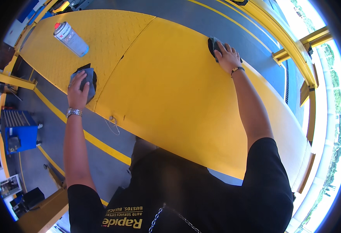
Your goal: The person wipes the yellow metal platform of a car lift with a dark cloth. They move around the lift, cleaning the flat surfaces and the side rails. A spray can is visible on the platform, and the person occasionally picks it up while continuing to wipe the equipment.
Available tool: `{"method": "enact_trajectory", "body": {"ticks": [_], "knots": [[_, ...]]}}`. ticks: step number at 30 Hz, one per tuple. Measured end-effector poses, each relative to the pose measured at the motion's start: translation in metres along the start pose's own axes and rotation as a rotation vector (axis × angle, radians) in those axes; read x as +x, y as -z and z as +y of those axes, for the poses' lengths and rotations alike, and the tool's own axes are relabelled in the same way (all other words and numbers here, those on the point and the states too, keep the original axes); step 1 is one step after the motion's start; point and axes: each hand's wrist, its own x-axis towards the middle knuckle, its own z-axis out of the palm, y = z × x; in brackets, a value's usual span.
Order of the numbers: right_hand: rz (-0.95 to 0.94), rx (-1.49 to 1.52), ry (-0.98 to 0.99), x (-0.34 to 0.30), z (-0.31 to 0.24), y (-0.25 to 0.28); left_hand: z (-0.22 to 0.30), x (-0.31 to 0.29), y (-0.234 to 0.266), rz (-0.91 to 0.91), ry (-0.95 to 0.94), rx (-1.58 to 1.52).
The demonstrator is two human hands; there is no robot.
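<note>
My left hand (78, 92) is closed over a dark grey folded cloth (90, 80), with a black layer showing beneath it. It presses the cloth to the near left part of a long yellow panel (170, 89). At the panel's far edge, my right hand (228, 57) grips another dark cloth (213, 46), its fingers curled over it. A white and grey spray can (72, 39) with a red top stands on the textured left part of the yellow surface, beyond my left hand.
A thin white wire loop (114, 125) hangs at the panel's near edge. Yellow lift posts (283, 35) rise at the right. Left, on the grey floor with yellow lines, stands a blue tool cart (21, 132). A dark seam crosses the yellow surface.
</note>
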Motion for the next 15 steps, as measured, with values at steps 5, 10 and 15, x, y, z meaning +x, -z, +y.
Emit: {"method": "enact_trajectory", "body": {"ticks": [5,10,15], "knots": [[0.057,0.049,0.318,-0.150,-0.037,-0.011,-0.012,-0.008,0.002,0.034,0.013,-0.037],[0.136,0.516,0.231,-0.108,0.013,0.029,-0.006,-0.006,0.005,0.019,0.049,0.064],[0.112,0.125,-0.066,0.027,0.007,0.010,-0.012,-0.007,0.001,-0.003,0.045,0.013]]}}
